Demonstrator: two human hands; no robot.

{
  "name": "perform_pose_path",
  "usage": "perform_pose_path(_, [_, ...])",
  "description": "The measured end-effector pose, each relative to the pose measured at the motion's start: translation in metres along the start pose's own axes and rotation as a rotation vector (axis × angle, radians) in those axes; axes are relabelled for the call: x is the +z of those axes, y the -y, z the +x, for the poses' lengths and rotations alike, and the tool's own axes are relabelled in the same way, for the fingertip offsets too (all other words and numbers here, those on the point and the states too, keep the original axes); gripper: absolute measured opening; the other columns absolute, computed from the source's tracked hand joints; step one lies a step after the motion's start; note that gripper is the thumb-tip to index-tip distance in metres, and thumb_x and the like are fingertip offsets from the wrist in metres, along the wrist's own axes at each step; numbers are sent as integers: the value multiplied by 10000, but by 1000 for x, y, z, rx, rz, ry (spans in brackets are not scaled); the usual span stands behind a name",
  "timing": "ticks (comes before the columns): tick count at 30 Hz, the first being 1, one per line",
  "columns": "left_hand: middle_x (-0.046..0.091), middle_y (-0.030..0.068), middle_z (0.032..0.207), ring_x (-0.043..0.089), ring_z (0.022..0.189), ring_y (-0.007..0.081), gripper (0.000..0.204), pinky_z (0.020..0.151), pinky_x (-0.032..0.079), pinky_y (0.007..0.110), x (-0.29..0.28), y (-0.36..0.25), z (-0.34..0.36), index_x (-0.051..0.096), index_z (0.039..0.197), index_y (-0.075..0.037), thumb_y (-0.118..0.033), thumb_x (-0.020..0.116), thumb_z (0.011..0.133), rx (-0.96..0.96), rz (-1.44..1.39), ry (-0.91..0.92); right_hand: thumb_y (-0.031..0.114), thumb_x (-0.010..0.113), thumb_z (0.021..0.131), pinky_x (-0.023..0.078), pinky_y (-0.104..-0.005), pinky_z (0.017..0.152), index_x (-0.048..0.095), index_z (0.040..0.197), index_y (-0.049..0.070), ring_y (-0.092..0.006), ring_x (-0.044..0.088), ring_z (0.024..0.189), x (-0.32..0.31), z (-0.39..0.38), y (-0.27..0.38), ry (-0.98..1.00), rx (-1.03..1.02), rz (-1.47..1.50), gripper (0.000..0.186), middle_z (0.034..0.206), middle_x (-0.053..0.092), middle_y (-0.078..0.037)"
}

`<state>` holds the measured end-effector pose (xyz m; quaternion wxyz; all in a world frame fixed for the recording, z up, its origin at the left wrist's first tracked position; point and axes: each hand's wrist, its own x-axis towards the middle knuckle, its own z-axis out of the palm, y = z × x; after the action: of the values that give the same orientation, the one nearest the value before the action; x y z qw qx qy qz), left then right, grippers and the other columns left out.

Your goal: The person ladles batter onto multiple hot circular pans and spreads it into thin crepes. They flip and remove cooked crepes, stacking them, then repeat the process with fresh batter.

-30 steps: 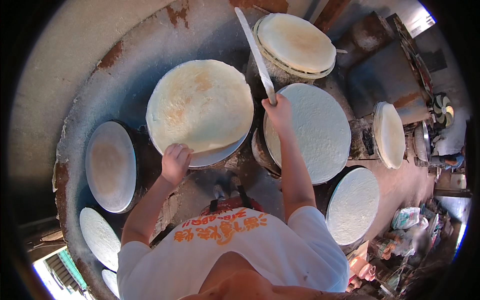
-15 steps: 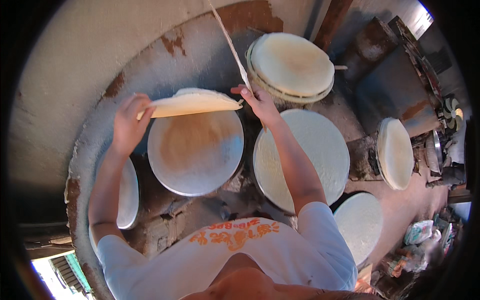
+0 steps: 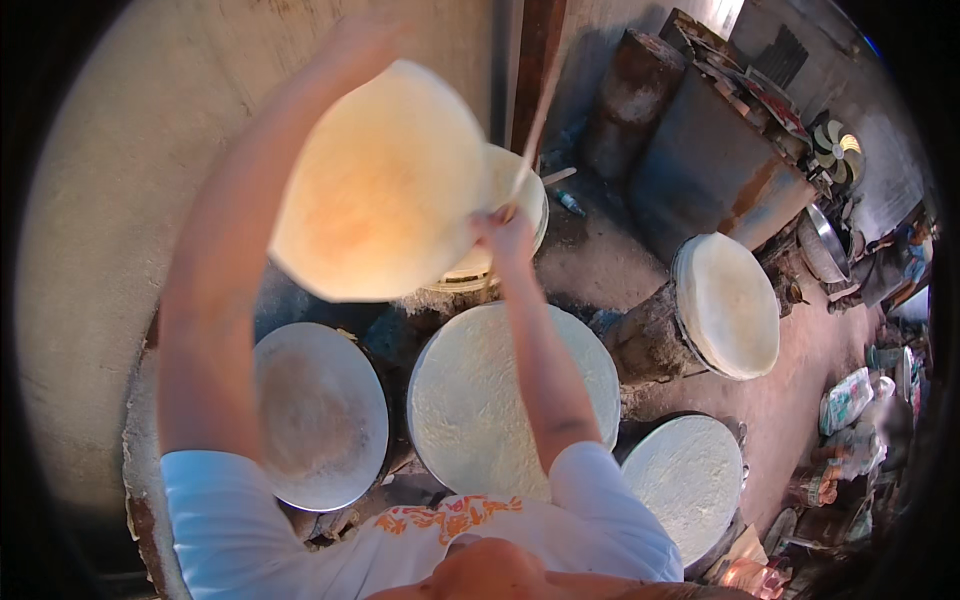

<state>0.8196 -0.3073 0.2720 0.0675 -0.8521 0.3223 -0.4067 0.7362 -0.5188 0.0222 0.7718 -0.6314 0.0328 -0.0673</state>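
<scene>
A round, pale-yellow flatbread (image 3: 370,190), toasted orange-brown in patches, hangs from the blurred, gripping left hand (image 3: 362,48) while the right hand (image 3: 507,238) clasps a stick (image 3: 538,122).

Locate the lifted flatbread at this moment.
In the head view, the lifted flatbread is upper left of centre, below the left hand, its right edge by the right hand, partly hiding a flatbread stack.

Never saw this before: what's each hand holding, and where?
The left hand holds the round flatbread by its upper edge; the right hand grips a long stick near its lower end; whether it also pinches the flatbread is unclear.
</scene>
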Motion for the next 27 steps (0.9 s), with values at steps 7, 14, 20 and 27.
perform_pose_path(7, [588, 75, 929, 558, 937, 268, 273, 838, 448, 399, -7, -137, -30, 621, 1080, -150, -204, 608, 813, 182, 39, -13, 29, 689, 628, 498, -307, 430, 541, 815, 3, -193, 588, 546, -106, 100, -71, -372, 281, -390, 240, 727, 600, -106])
perform_pose_path(14, [553, 70, 844, 543, 840, 270, 240, 768, 447, 389, -94, -118, -224, 644, 984, -105, -115, 665, 745, -107, -17, 408, 72, 642, 669, 493, -347, 504, 584, 864, -34, -215, 614, 539, -98, 94, -92, -375, 253, -434, 230, 694, 629, -112])
perform_pose_path(20, [601, 80, 865, 573, 871, 284, 201, 804, 469, 392, -202, -175, -404, 665, 974, -128, -189, 620, 788, -912, -89, 690, 173, 661, 755, 507, -338, 579, 629, 921, 9, -224, 627, 672, -106, 108, -140, -209, 69, -726, 236, 798, 634, -99])
perform_pose_path(27, [557, 141, 1087, 572, 1004, 313, 392, 827, 494, 414, -339, -460, -565, 584, 1173, -130, -318, 579, 829, -1860, -204, 933, 235, 518, 889, 425, -349, 525, 568, 846, 27, -218, 497, 628, -44, -138, -86, 538, -538, -490, 219, 724, 524, -87])
